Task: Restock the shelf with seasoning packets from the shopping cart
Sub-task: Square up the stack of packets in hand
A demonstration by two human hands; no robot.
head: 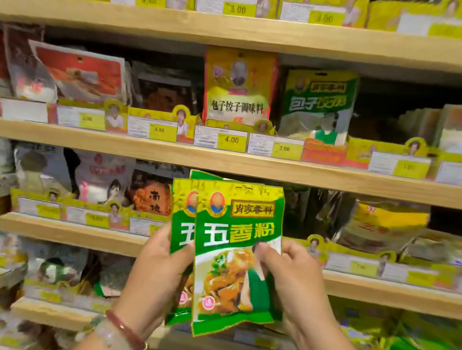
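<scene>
I hold a small stack of green and yellow seasoning packets [230, 252] upright in front of the wooden shelf [80, 234]. My left hand [161, 272] grips the stack's left edge from behind, with bracelets on the wrist. My right hand [289, 276] pinches the front packet, thumb on its face and fingers behind. The front packet is fanned slightly right of the ones behind it. The shopping cart is out of view.
Wooden shelves stacked with other seasoning packets and yellow price tags fill the view. A green packet [318, 104] and a yellow and red packet [238, 86] stand on the shelf above. A dark gap [313, 214] lies behind the held packets.
</scene>
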